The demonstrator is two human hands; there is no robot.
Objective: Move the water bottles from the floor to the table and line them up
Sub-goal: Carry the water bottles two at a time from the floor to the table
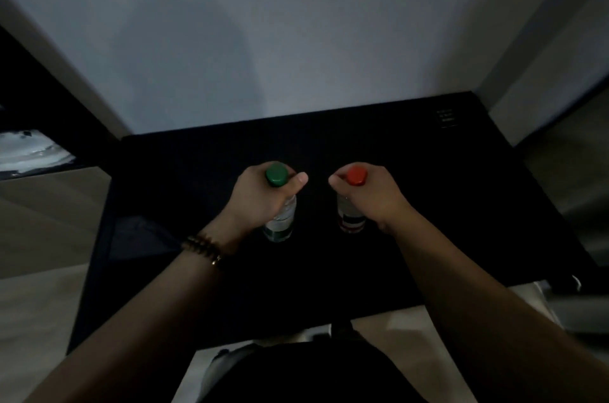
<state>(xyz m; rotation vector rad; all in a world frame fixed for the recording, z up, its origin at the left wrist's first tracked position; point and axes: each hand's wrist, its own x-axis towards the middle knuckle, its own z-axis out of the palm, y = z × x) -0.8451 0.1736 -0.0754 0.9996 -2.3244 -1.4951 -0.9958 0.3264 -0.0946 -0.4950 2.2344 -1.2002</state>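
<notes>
Dark tabletop fills the middle of the view: a black table [428,204] pushed against a pale grey wall [296,23] at 12 o'clock. Near its centre stand two water bottles, upright and side by side with a gap between them. The green-capped bottle [280,221] is at 9 o'clock of the red-capped bottle [351,221].

The left hand [260,198] has its fingers curled round the neck of the green-capped bottle just under the cap, thumb pointing toward 3 o'clock. The right hand [379,195] wraps the neck of the red-capped one the same way, thumb toward 9 o'clock. Both bases sit low against the tabletop, though the dim light does not show whether they touch it.

This looks like the placing step, with two bottles at the table and about level with each other. The next move calls for settling both bases flat, loosening the fingers without tipping the tall bodies, and keeping the pair on one line. Whether more bottles wait on the floor is not visible.

A beaded bracelet [206,246] circles the left wrist. A small panel of slots [445,119] lies at the table's 1 o'clock corner, well apart from the bottles. Beige floor [49,204] shows at 9 o'clock, with a blurred white shape [29,152] above it. Nothing stands between the bottles and the wall.
</notes>
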